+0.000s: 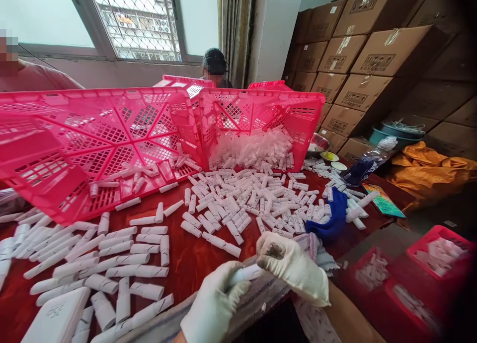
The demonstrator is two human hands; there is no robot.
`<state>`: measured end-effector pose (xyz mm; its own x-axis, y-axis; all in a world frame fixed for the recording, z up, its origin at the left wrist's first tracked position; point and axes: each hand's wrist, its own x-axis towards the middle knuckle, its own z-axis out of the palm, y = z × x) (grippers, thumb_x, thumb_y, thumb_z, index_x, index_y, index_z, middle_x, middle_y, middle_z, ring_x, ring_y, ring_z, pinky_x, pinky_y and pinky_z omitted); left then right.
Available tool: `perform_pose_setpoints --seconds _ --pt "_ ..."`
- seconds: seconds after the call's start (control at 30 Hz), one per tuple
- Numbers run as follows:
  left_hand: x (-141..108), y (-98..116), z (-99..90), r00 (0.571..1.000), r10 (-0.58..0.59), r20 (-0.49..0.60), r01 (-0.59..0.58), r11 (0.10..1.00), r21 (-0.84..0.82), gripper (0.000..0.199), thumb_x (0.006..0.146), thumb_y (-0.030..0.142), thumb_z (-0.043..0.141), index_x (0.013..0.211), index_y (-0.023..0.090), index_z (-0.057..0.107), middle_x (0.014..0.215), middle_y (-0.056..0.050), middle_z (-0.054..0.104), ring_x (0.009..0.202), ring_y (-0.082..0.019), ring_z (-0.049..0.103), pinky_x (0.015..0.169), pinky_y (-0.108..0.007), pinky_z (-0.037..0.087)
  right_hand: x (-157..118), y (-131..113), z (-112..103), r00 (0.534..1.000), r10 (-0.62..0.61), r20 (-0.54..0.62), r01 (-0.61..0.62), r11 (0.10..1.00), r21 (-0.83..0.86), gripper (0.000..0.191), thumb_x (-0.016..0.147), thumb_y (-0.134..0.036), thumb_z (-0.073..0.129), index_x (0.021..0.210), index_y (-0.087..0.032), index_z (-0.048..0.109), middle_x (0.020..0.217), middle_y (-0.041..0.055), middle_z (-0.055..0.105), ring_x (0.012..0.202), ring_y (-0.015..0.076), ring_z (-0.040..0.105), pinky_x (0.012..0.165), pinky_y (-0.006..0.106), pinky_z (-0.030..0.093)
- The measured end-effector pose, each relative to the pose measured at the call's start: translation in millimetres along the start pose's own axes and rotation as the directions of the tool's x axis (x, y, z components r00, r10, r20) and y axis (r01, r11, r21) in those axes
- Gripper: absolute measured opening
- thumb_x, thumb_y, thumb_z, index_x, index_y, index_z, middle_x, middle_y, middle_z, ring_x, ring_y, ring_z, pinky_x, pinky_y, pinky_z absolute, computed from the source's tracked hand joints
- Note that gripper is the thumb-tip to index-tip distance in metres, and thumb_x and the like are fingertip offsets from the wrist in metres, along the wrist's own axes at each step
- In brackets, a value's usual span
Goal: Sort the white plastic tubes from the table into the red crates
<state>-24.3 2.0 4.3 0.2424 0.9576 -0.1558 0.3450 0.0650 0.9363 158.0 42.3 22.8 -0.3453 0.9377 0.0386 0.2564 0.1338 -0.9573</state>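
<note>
Both hands wear white gloves near the table's front edge. My left hand [219, 301] is wrapped round a white tube [246, 273], which points to the right. My right hand [292, 266] is closed at the tube's right end, its fingertips pinched and stained dark; whether a small part is between them is hidden. A striped towel [257, 296] lies beneath the hands. Just beyond them spreads a heap of short white tubes [242, 199] on the red table [179, 253]. Longer white tubes [137, 271] lie to the left.
Pink crates [126, 119] stand tipped along the far side. A blue cloth [331, 216], a bottle [367, 162] and a white device [55, 315] rest on the table. Cartons [367, 92] are stacked at right, red bins [439, 248] below. Two people are beyond the crates.
</note>
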Motion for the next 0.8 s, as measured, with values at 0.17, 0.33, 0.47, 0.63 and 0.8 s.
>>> perform_pose_setpoints --seconds 0.17,0.33,0.47,0.63,0.8 --pt "-3 1 22.3 0.992 0.039 -0.118 -0.025 0.992 0.125 0.039 0.084 0.043 0.045 0.109 0.017 0.059 0.111 -0.012 0.065 0.102 -0.026 0.059 0.094 -0.039 0.043 1 -9 21 0.986 0.087 -0.144 -0.051 0.970 0.238 0.037 0.082 -0.057 0.053 0.088 -0.021 0.057 0.077 0.0009 0.057 0.070 0.0150 0.052 0.065 0.027 0.043" --pt "-3 -4 25.0 0.975 -0.083 -0.206 0.099 0.993 0.069 0.048 0.082 0.050 0.048 0.113 0.015 0.058 0.118 -0.013 0.063 0.109 -0.027 0.056 0.100 -0.041 0.039 -8 12 24 0.933 0.098 -0.346 0.014 0.951 0.307 0.042 0.081 -0.063 0.052 0.081 -0.020 0.054 0.068 -0.0008 0.050 0.059 0.0125 0.045 0.057 0.025 0.041" --pt "-1 3 19.0 0.982 -0.047 -0.184 0.037 0.998 -0.057 0.037 0.081 0.048 0.054 0.101 0.019 0.061 0.106 -0.007 0.066 0.100 -0.022 0.057 0.094 -0.034 0.040 -17 26 21 0.953 0.107 -0.282 -0.018 0.953 0.301 0.031 0.078 -0.049 0.065 0.078 -0.019 0.056 0.072 -0.0016 0.051 0.069 0.0125 0.049 0.065 0.023 0.043" --pt "-6 6 22.9 0.937 -0.083 0.340 0.306 0.667 -0.679 0.042 0.075 0.058 0.060 0.076 0.020 0.043 0.054 0.009 0.033 0.041 -0.003 0.021 0.042 -0.017 0.020 -23 19 20 0.975 -0.130 -0.181 0.171 0.956 0.237 0.026 0.081 -0.044 0.062 0.072 -0.020 0.060 0.080 0.0013 0.053 0.075 0.0143 0.052 0.071 0.024 0.046" --pt "-9 1 27.4 0.914 0.000 0.406 0.207 0.861 -0.464 0.047 0.082 0.063 0.042 0.079 0.018 0.052 0.059 0.001 0.045 0.048 -0.008 0.038 0.047 -0.022 0.027 -57 39 1 0.962 0.108 -0.252 -0.049 0.972 0.230 0.023 0.080 -0.049 0.060 0.080 -0.026 0.064 0.084 0.0057 0.061 0.078 0.0215 0.058 0.070 0.034 0.050"
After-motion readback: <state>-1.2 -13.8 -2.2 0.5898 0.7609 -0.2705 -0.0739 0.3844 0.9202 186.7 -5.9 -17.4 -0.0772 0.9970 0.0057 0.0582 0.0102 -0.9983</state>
